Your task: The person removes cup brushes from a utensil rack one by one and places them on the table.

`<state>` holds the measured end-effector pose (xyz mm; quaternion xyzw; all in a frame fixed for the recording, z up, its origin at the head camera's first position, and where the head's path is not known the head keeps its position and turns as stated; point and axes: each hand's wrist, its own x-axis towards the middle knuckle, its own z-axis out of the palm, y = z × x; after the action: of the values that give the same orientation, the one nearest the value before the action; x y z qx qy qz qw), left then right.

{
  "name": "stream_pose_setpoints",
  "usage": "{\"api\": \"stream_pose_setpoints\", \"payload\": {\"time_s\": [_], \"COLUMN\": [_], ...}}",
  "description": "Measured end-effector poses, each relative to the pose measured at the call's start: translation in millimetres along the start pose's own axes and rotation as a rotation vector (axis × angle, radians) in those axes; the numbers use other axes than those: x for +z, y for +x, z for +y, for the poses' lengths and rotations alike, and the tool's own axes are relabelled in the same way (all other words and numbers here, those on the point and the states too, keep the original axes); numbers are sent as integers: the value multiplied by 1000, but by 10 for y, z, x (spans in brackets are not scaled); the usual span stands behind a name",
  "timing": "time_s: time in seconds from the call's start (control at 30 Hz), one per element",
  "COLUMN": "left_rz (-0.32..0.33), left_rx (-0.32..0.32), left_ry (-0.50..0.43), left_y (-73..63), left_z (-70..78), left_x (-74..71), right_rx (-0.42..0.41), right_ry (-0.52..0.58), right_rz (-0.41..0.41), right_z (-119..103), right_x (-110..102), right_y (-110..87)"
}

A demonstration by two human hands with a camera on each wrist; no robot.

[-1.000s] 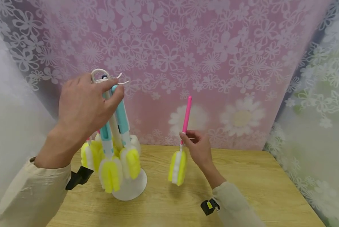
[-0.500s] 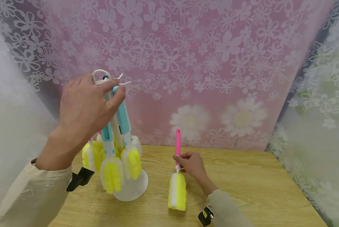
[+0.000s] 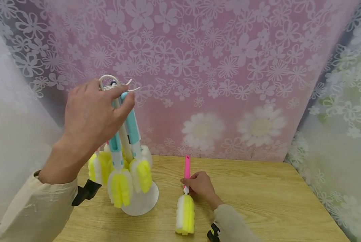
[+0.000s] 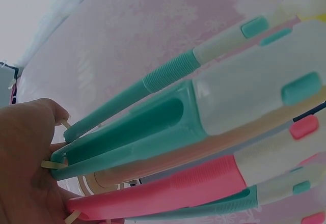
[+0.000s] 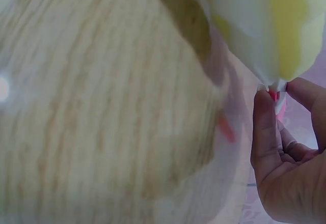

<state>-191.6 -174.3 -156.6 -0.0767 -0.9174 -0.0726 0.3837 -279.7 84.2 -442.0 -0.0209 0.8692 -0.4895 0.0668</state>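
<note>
My left hand (image 3: 88, 116) grips the top of a white brush stand (image 3: 144, 203), just by its hooks and loop. Several sponge bottle brushes hang from it, among them one with a teal handle (image 3: 132, 129); their yellow-and-white sponge heads (image 3: 120, 188) point down. In the left wrist view, a pink handle (image 4: 163, 188) hangs close to the palm. To the right, my right hand (image 3: 203, 185) pinches the neck of a pink-handled bottle brush (image 3: 185, 215) between thumb and fingers. Its sponge head points toward me, low over the table.
Both stand and right hand are over a wood-grain table (image 3: 244, 201). A pink floral curtain (image 3: 168, 84) hangs behind it, and pale sheets (image 3: 350, 151) flank the sides. The stand's round base is left of the held brush.
My right hand has lowered the pink-handled brush toward the table and toward me, shifting it slightly left. My left hand has kept its grip on the stand.
</note>
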Motion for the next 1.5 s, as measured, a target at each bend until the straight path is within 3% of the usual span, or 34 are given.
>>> {"api": "stream_pose_setpoints", "payload": {"time_s": [0.33, 0.77, 1.03, 1.3, 1.5], "left_rz": [-21, -17, -62, -178, -167], "left_rx": [-9, -1, -30, -79, -35], "left_ry": [-11, -17, -29, -45, -71], "left_y": [4, 1, 5, 31, 26], "left_z": [33, 54, 39, -14, -49], "left_x": [-14, -12, -23, -63, -81], "right_rx": [1, -18, -15, -113, -215], "right_ry": [-78, -85, -71, -232, -349], "right_rz": [-6, -15, -46, 7, 56], "right_z": [101, 108, 80, 2, -197], "right_x": [33, 23, -44, -199, -336], "right_y": [10, -31, -47, -46, -96]}}
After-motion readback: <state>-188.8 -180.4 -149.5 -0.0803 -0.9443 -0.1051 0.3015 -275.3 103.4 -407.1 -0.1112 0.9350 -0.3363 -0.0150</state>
